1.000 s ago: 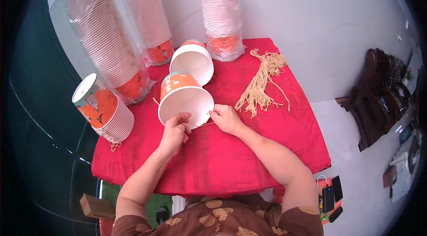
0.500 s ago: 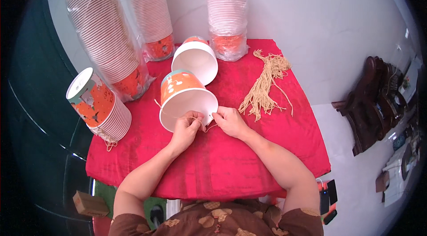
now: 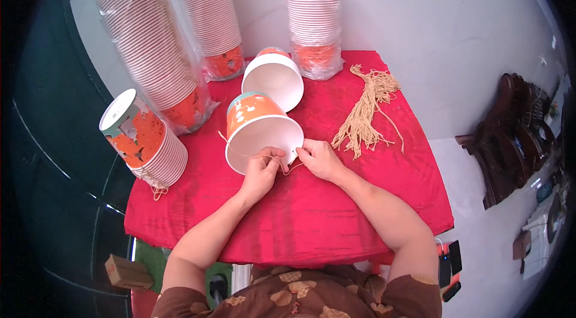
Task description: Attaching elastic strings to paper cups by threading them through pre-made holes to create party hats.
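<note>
An orange paper bucket [image 3: 264,141] with a white inside and a green base band lies tilted, its mouth toward me. My left hand [image 3: 261,175] is closed in a pinch on a thin tan cord [image 3: 239,151], in front of the bucket's lower rim. The cord runs out past the bucket's left side and loops below the rim between my hands. My right hand [image 3: 321,159] is closed at the right edge of the rim, beside a small dark hole. Whether its fingertips also pinch the cord is hidden.
Behind lies another paper bucket [image 3: 273,82]. A nested stack [image 3: 144,138] with cords hanging from it leans at left. Plastic-wrapped bucket stacks [image 3: 314,18] stand along the back. A bundle of tan cords [image 3: 367,111] lies at right on the red tablecloth [image 3: 360,222].
The whole view has shifted slightly, so everything sits a little further right. Both hands stay at the bucket's rim, with only small finger movement.
</note>
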The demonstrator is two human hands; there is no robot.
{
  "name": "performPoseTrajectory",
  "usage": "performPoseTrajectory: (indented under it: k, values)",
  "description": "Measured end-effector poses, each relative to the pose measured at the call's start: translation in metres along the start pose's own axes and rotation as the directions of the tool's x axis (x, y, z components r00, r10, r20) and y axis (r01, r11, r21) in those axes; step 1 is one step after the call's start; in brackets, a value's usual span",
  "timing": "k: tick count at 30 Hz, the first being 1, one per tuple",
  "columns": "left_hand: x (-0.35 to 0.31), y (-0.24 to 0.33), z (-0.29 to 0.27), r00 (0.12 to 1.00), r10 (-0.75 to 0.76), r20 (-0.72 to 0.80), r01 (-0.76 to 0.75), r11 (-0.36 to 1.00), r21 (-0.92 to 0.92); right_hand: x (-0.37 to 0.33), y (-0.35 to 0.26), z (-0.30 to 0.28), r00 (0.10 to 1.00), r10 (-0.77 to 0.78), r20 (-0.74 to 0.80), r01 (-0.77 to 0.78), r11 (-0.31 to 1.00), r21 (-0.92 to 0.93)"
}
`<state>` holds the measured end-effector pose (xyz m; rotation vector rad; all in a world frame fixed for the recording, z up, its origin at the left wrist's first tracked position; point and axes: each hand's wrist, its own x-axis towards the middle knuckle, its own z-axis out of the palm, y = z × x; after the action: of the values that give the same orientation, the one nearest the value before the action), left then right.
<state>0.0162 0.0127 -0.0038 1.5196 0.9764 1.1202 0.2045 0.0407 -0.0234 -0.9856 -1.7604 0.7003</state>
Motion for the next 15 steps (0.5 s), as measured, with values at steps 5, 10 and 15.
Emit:
performPoseTrajectory:
  k: [5,10,15]
  values:
    - [0.002,-0.006,-0.003,1.0,0.015,0.003,-0.015,1.0,0.019,0.002,-0.008,-0.004,0.994,0.08,0.077,-0.076,0.995,-0.062]
    - [0.002,-0.007,-0.003,1.0,0.024,0.017,-0.025,0.999,0.02,0.003,-0.004,-0.003,0.997,0.043,0.06,-0.039,0.997,-0.072]
    - [0.001,-0.004,-0.003,0.999,0.003,0.037,-0.004,0.999,0.035,0.002,-0.015,-0.004,0.998,0.046,0.037,-0.044,0.998,-0.05]
